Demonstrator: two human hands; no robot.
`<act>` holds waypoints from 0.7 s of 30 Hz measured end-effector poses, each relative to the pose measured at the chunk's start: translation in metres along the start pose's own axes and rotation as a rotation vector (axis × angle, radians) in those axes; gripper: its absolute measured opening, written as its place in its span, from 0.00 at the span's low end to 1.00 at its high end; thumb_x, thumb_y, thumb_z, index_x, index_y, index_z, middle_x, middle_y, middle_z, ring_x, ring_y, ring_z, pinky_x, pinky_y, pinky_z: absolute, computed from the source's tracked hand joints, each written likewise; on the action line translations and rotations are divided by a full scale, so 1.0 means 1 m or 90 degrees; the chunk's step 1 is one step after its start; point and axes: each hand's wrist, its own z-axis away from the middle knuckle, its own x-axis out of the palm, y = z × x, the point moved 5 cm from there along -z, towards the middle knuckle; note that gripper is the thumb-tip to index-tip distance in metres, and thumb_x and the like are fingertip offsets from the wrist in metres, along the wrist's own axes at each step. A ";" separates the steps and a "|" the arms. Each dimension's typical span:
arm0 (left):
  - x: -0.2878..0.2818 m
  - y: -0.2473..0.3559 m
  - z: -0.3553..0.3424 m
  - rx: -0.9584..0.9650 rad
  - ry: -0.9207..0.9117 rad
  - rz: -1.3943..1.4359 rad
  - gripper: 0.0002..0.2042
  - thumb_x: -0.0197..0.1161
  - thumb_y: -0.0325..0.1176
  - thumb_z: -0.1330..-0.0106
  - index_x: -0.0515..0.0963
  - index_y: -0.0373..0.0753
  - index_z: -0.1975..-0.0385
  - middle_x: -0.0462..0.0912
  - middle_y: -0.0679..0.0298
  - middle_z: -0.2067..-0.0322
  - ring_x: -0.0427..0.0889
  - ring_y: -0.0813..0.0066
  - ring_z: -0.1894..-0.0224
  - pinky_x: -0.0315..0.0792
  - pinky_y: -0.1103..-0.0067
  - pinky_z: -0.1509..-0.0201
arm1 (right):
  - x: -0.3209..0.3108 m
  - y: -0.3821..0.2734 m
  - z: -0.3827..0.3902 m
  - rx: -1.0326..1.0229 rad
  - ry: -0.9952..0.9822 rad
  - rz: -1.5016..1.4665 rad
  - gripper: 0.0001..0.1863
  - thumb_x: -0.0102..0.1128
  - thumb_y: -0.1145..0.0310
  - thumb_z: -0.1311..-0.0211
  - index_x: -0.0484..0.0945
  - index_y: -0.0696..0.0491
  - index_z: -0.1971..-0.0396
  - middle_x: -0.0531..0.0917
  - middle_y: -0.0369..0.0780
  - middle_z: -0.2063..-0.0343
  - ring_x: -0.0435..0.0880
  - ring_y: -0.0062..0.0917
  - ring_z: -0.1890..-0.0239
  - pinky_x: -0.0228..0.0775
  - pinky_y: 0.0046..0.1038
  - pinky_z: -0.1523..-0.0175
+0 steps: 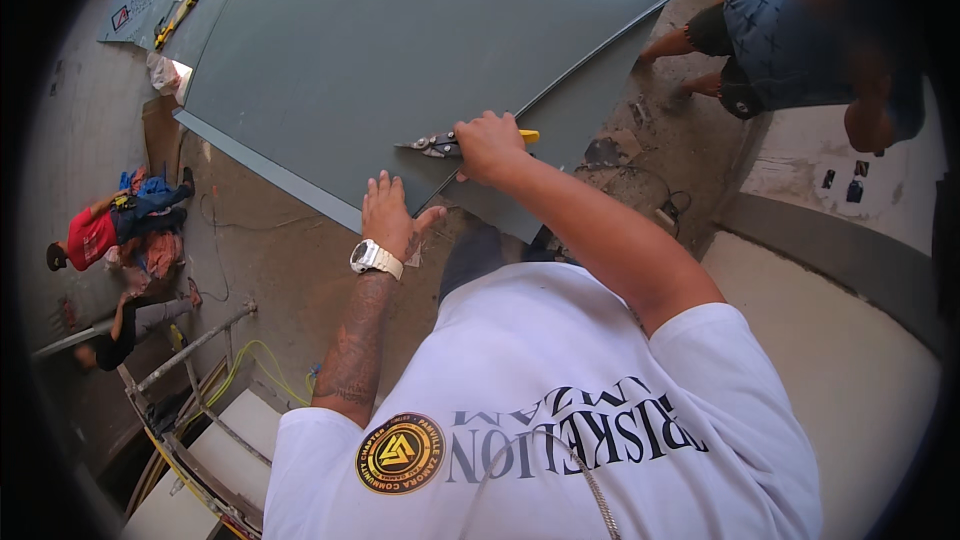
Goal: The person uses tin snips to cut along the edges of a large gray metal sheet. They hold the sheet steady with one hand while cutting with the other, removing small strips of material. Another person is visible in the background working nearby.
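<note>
A large grey-green sheet panel [340,50] lies flat in front of me. My left hand [390,208] rests on its near edge with fingers stretched out and thumb spread; a white watch is on that wrist. In my right hand [490,146] is a pair of metal-cutting snips [432,146] with yellow handles. Their dark metal jaws point left over the panel's surface, just beyond my left fingertips. One yellow handle end shows past the right side of my fist; the rest is hidden by my fingers. Whether the jaws touch the panel I cannot tell.
A yellow-and-black tool [178,20] lies at the panel's far left. A person in blue [790,40] stands at the right. Two people [95,235] are on the left, near a metal scaffold frame [200,360]. Cables and debris [620,150] lie on the floor.
</note>
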 end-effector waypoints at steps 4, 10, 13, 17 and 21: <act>0.033 -0.024 -0.021 0.106 0.058 -0.011 0.42 0.70 0.60 0.29 0.74 0.23 0.32 0.75 0.35 0.29 0.73 0.39 0.25 0.69 0.58 0.21 | 0.005 0.000 -0.008 -0.037 0.006 0.038 0.35 0.85 0.42 0.50 0.85 0.48 0.47 0.91 0.39 0.50 0.85 0.36 0.39 0.56 0.59 0.24; 0.044 -0.027 -0.017 0.138 0.105 0.008 0.38 0.67 0.57 0.26 0.76 0.23 0.34 0.77 0.34 0.32 0.75 0.36 0.27 0.72 0.60 0.24 | -0.006 0.002 -0.010 -0.081 -0.047 0.047 0.37 0.83 0.41 0.47 0.84 0.52 0.45 0.91 0.42 0.50 0.85 0.40 0.38 0.56 0.56 0.21; 0.044 -0.024 -0.015 0.120 0.098 0.028 0.38 0.66 0.56 0.25 0.76 0.23 0.33 0.76 0.34 0.31 0.75 0.36 0.27 0.72 0.60 0.24 | -0.001 0.002 -0.008 -0.059 -0.026 0.043 0.37 0.83 0.41 0.46 0.84 0.53 0.45 0.91 0.43 0.50 0.85 0.41 0.39 0.60 0.55 0.22; 0.053 -0.029 -0.011 0.102 0.118 0.025 0.38 0.65 0.57 0.24 0.76 0.24 0.33 0.76 0.35 0.31 0.75 0.36 0.27 0.74 0.60 0.25 | -0.002 0.000 -0.008 -0.057 -0.046 0.009 0.37 0.83 0.42 0.45 0.83 0.53 0.46 0.91 0.43 0.50 0.85 0.41 0.39 0.66 0.53 0.27; 0.051 -0.027 -0.006 0.085 0.116 0.025 0.38 0.64 0.58 0.24 0.76 0.24 0.32 0.76 0.35 0.31 0.75 0.36 0.27 0.76 0.60 0.27 | 0.000 0.001 -0.008 -0.042 -0.054 -0.003 0.36 0.84 0.42 0.46 0.84 0.52 0.46 0.91 0.42 0.49 0.85 0.41 0.38 0.66 0.54 0.28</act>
